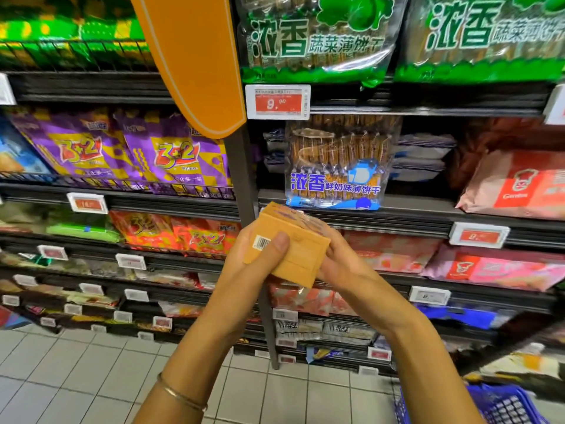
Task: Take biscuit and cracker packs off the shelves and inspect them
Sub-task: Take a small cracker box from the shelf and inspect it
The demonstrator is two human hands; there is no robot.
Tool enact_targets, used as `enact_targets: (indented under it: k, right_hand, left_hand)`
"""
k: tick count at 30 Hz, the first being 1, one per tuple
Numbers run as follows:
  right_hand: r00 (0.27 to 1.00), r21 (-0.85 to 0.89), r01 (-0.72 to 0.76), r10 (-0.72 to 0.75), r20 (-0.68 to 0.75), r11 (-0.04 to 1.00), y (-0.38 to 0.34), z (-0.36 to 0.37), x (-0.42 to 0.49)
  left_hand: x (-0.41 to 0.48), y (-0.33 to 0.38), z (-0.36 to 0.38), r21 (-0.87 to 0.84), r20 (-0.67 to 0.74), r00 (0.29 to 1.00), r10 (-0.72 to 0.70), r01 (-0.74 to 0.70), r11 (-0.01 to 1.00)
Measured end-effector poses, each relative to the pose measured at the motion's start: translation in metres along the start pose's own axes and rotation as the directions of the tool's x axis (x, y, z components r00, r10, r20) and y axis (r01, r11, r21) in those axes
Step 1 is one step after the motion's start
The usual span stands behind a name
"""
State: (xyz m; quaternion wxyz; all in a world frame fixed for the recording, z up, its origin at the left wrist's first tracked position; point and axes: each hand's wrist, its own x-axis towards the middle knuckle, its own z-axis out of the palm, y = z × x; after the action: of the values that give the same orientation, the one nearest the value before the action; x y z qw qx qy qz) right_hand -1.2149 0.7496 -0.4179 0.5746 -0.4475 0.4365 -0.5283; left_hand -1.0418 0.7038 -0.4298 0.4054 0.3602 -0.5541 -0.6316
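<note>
An orange-yellow biscuit pack (pixel 301 249) is held at chest height in front of the shelves, its back side with a barcode turned toward me. My left hand (pixel 260 261) grips its left side, thumb pressed beside the barcode. My right hand (pixel 339 264) holds its right edge from behind. Just above it, a blue-labelled clear bag of thin biscuits (pixel 336 166) stands on a shelf. Green-labelled biscuit bags (pixel 315 38) fill the shelf above that.
Purple 3+2 packs (pixel 122 148) and orange ones sit on shelves to the left, pink and red packs (pixel 516 182) to the right. An orange sign (pixel 195 62) hangs off the upright post. A blue basket (pixel 504 405) is at bottom right on the tiled floor.
</note>
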Motion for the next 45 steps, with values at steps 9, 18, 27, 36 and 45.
enact_targets:
  k: [9, 18, 27, 36, 45]
  right_hand:
    - [0.983, -0.009, 0.129, -0.129, -0.128, 0.992, 0.024, -0.009, -0.007]
    - [0.997, 0.169, 0.042, -0.031, -0.067, 0.985, 0.028, -0.025, -0.011]
    - [0.999, 0.269, 0.05, -0.045, -0.024, 0.962, 0.028, -0.019, -0.012]
    - [0.994, 0.222, 0.1, -0.087, -0.067, 0.97, 0.026, -0.018, -0.014]
    - [0.991, 0.197, 0.128, -0.117, -0.071, 0.972, 0.029, -0.019, -0.014]
  left_hand:
    - [-0.005, -0.012, 0.001, -0.053, 0.06, 0.997, -0.043, 0.046, 0.998]
    - [-0.004, -0.011, -0.001, 0.332, -0.07, 0.929, 0.363, -0.321, 0.887]
    - [-0.011, -0.011, 0.007, 0.565, 0.143, 0.872, 0.469, -0.461, 0.684]
    - [-0.014, -0.008, 0.01, 0.56, 0.21, 0.854, 0.477, -0.505, 0.657]
    - [-0.015, -0.012, 0.012, 0.553, 0.224, 0.882, 0.415, -0.466, 0.691]
